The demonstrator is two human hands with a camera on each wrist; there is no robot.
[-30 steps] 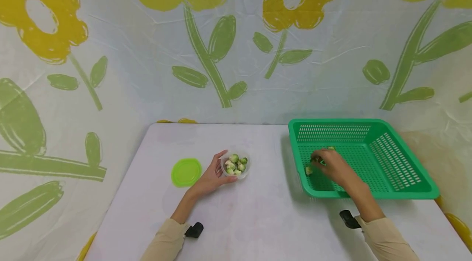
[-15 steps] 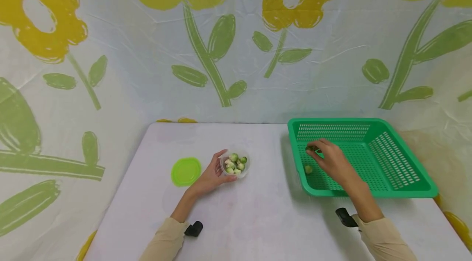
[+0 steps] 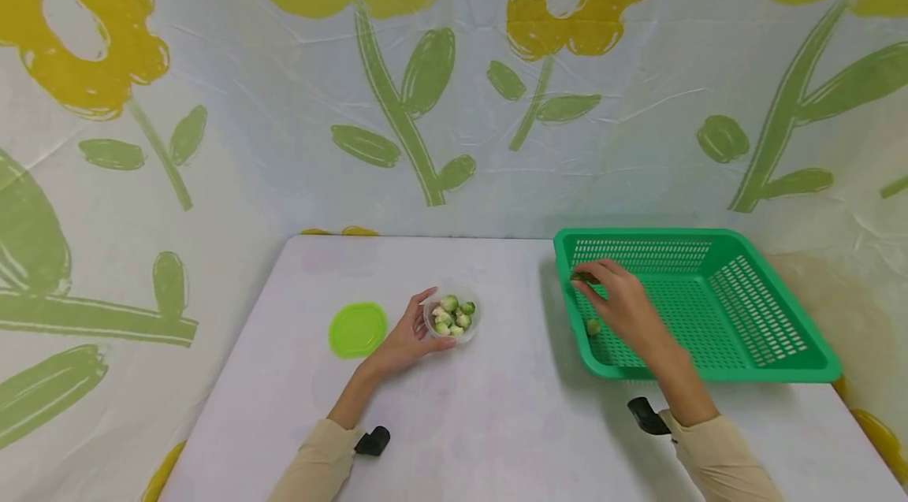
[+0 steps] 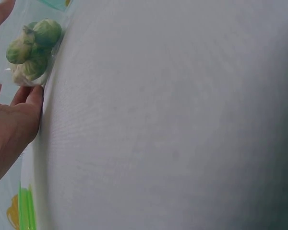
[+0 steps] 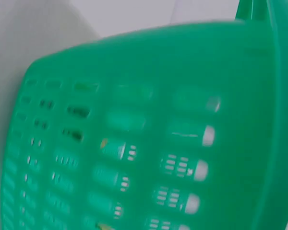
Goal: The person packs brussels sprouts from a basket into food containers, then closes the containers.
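Note:
On the left part of the table, my left hand holds a small clear tub, its thumb and fingers around the side. Several Brussels sprouts fill the tub; the left wrist view shows sprouts through its wall. My right hand pinches a Brussels sprout between thumb and fingertips, over the left side of the green basket. Another sprout lies on the basket floor below that hand. The basket wall fills most of the right wrist view and hides the hand there.
A bright green lid lies flat on the white table, left of the tub. The basket stands at the table's right side near the back. A flower-printed sheet hangs behind the table.
My right hand has picked a sprout off the basket floor, risen and moved left to the basket's left rim with it. My left hand and the tub have stayed in place.

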